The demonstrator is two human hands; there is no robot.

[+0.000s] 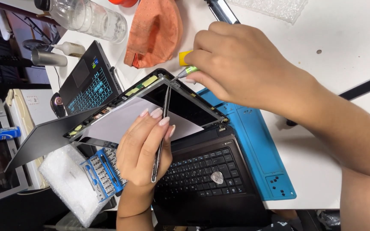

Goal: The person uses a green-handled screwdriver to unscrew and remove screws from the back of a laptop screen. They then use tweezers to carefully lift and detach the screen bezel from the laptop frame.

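The step in hand looks like freeing the screen panel of the black open laptop (202, 171), whose bezel is already off so that the lid's inner frame and small yellow-green parts show. The left hand (144, 152) is closed round a thin grey metal side bracket strip (161, 137), fingers curled and nails resting on the dark panel and a white sheet (120, 122) lying on it. At about one o'clock from it, the right hand (236, 64) is pinched shut on a small green-handled screwdriver (186, 72), its tip at the lid's top corner. The next move, I judge, calls for a steady, square push on the screw there while the strip is kept from slipping.

A translucent pick (217, 177) lies on the keyboard. The laptop rests partly on a blue silicone work mat (262, 149) on a white table (347, 38). At seven o'clock sits a blue rack of screwdriver bits (101, 173) on bubble wrap; at eleven o'clock a second laptop with lit keys (88, 87); at twelve an orange cloth cap (155, 32) and a clear plastic bottle (88, 17).
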